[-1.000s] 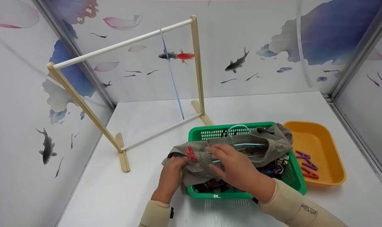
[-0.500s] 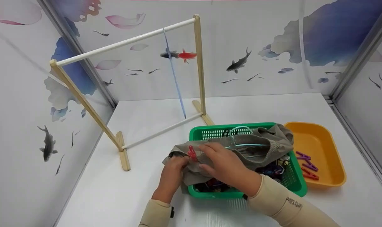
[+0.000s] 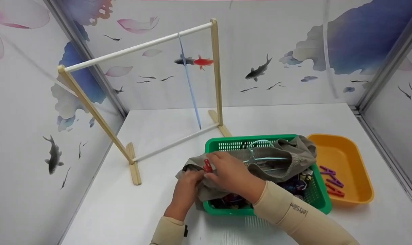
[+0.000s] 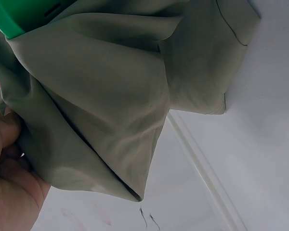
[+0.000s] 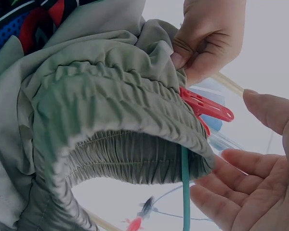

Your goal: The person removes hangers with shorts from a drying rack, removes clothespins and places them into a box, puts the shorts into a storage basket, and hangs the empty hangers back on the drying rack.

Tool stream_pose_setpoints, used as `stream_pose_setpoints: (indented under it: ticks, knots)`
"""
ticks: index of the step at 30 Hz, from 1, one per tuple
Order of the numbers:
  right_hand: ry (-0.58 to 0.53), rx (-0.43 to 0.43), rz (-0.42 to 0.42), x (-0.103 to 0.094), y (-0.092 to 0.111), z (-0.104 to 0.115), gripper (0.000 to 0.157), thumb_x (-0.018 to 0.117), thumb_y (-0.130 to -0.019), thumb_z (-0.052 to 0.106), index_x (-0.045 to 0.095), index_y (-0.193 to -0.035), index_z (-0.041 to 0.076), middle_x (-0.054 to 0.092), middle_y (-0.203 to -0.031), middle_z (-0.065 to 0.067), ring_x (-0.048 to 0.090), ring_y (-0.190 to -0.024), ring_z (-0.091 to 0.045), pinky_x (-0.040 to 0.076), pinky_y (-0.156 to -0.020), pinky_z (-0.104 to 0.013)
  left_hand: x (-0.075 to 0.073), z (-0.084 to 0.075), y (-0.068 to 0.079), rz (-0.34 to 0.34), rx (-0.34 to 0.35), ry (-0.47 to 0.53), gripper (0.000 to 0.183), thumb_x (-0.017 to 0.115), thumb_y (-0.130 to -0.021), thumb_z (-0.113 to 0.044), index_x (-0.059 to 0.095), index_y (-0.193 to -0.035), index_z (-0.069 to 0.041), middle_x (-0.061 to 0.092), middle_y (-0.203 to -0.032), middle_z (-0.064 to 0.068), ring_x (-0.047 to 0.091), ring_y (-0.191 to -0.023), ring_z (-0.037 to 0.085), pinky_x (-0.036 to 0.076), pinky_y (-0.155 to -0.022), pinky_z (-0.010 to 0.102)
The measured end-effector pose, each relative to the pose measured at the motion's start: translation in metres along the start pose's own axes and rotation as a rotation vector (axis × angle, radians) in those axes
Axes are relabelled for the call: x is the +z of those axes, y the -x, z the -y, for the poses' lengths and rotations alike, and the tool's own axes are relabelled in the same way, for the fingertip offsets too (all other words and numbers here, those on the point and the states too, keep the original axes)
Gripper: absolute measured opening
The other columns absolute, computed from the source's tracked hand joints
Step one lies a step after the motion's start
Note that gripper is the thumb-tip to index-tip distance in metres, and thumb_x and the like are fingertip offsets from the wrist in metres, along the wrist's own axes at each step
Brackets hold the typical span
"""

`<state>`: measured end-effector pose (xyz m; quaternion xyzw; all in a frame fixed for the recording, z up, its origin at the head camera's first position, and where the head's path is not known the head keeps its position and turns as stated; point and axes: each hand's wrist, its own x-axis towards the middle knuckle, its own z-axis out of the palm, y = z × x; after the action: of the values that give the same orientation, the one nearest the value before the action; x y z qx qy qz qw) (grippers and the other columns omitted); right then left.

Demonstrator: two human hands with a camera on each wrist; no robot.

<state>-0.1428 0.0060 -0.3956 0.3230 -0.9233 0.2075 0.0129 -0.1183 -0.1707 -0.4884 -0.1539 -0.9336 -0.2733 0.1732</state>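
Observation:
Grey-green pants (image 3: 209,192) with a gathered elastic waistband (image 5: 101,103) lie across a green basket (image 3: 325,200). A light-blue hanger (image 3: 270,159) sits inside the waist opening. My left hand (image 3: 185,192) pinches the cloth at the waist's left end, as the right wrist view also shows. Right beside it a red clothespin (image 5: 209,106) is clipped on the waistband. My right hand (image 3: 235,175) is spread around the clothespin, thumb and fingers apart; in the right wrist view a gap shows between them and the clip. The left wrist view shows cloth hanging over the basket's edge.
A wood-and-white rack (image 3: 138,46) stands at the back left with a blue hanger (image 3: 189,81) on its top bar. An orange basin (image 3: 357,163) at right holds purple clothespins (image 3: 334,180) and a red one (image 3: 334,190). Patterned clothes (image 3: 294,185) lie in the basket.
My right hand has slid left along the waistband to the red clothespin. The left hand has kept its hold on the pants in the same place.

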Motion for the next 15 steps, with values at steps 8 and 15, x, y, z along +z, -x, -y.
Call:
stream_pose_setpoints:
  ticks: [8,15]
  knots:
    - [0.026,0.038,0.052,0.007,-0.012,-0.001,0.049,0.066,-0.092,0.034,0.056,-0.129,0.002,0.061,-0.120,-0.014,0.059,-0.107,-0.026,0.053,-0.088,-0.040,0.001,0.000,0.001,0.012,-0.017,0.004,0.028,0.068,-0.085,0.002,0.071,-0.107,-0.015,0.071,-0.097,-0.001,0.063,-0.093,0.018,0.048,-0.094,0.046]
    - [0.004,0.037,0.049,0.012,-0.016,-0.002,0.035,0.065,-0.093,0.031,0.061,-0.115,0.004,0.061,-0.097,-0.009,0.060,-0.087,-0.022,0.054,-0.075,-0.038,0.002,0.001,0.002,-0.038,0.044,-0.033,0.021,0.071,-0.083,0.000,0.068,-0.095,-0.016,0.066,-0.085,-0.002,0.059,-0.081,0.016,0.052,-0.072,0.035]
